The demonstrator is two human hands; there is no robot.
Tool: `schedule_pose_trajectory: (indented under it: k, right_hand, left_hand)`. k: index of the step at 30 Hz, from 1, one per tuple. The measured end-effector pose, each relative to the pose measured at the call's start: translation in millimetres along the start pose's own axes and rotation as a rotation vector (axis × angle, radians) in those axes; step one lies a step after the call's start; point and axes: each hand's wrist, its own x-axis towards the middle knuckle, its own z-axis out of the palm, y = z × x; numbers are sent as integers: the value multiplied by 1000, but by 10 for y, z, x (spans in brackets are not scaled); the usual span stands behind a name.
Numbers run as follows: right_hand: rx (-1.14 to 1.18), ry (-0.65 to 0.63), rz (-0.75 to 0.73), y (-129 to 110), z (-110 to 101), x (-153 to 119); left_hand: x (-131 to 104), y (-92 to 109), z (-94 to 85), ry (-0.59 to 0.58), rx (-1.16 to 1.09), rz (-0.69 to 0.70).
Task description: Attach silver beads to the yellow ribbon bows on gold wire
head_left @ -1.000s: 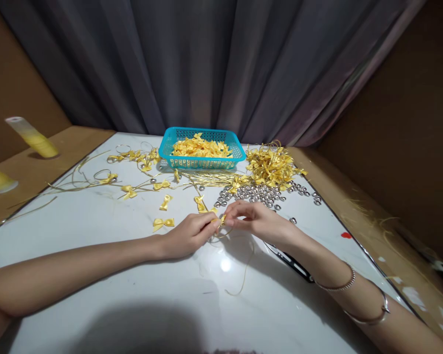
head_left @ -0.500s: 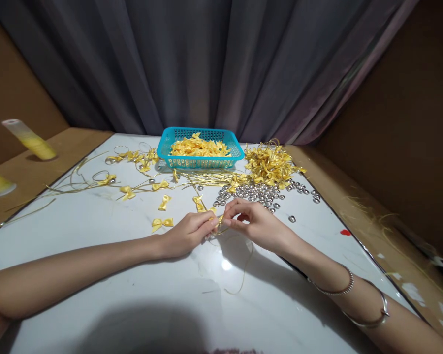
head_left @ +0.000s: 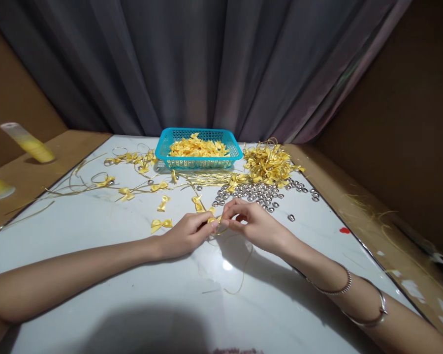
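Observation:
Near the middle of the white table, my left hand (head_left: pixel 190 236) is closed on a small yellow bow (head_left: pixel 214 220), which its fingers partly cover. My right hand (head_left: pixel 253 223) pinches at the bow's right side, thumb and forefinger together, where thin gold cord shows. A strand of the cord (head_left: pixel 245 270) trails down on the table below my hands. Loose yellow bows (head_left: pixel 161 225) lie to the left of my left hand. Beyond my right hand is a spread of small silver rings (head_left: pixel 260 192).
A blue basket (head_left: pixel 198 162) of yellow bows stands at the back. Right of it is a heap of bows with gold cords (head_left: pixel 269 162); straight gold cords (head_left: pixel 206 178) lie in front. Two yellow spools (head_left: pixel 35 147) are at the far left.
The view has shifted very slightly. My hands keep nearly the same pose, and a little more of the yellow bow shows between them.

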Motion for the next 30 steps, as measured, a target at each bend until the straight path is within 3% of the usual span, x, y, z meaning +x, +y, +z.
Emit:
schedule_pose_trajectory:
  k: [13,19,30]
  right_hand:
    - [-63,23,-24,9,24,-4]
    - [-256,282,-161,-4,89,-101]
    - [-224,248,-71,90,234,-61]
  left_hand:
    - [-11,21,-12,-1,-11,-61]
    - [0,23,-11,69,-26,-103]
    - [-3,7,5,122,17,-92]
